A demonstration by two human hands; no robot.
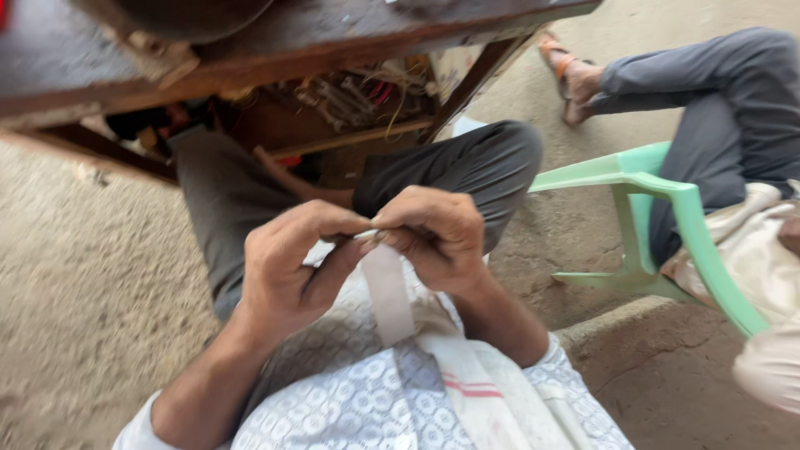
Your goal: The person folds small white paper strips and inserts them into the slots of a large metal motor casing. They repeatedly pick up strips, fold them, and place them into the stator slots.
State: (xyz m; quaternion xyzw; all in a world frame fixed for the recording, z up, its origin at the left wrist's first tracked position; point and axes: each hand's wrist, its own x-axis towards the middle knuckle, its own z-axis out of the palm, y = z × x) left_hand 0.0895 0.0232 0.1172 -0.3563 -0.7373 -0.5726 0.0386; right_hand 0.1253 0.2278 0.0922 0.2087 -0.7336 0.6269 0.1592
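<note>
— What do we record for the hands?

— We find the left hand (pixel 287 267) and the right hand (pixel 433 237) brought together over the lap, fingertips meeting. Both are pinched on a small pale object (pixel 367 236) between them. It is mostly covered by the fingers and blurred, so we cannot tell what it is; it may be a thin rod or a rolled piece.

— And the strip below?

— A pale cloth strip (pixel 390 300) runs down from the pinch point over the patterned shirt (pixel 367 400). Its upper end is hidden behind the fingers, and we cannot tell whether it joins the small object.

— Surroundings?

— A dark wooden table (pixel 275 50) is cut off at the top edge; the clutter of wires (pixel 358 92) beneath it is hard to make out. At right, a green plastic chair (pixel 667 217) holds another person, only the legs (pixel 717 108) and a sandalled foot (pixel 571 79) showing.
</note>
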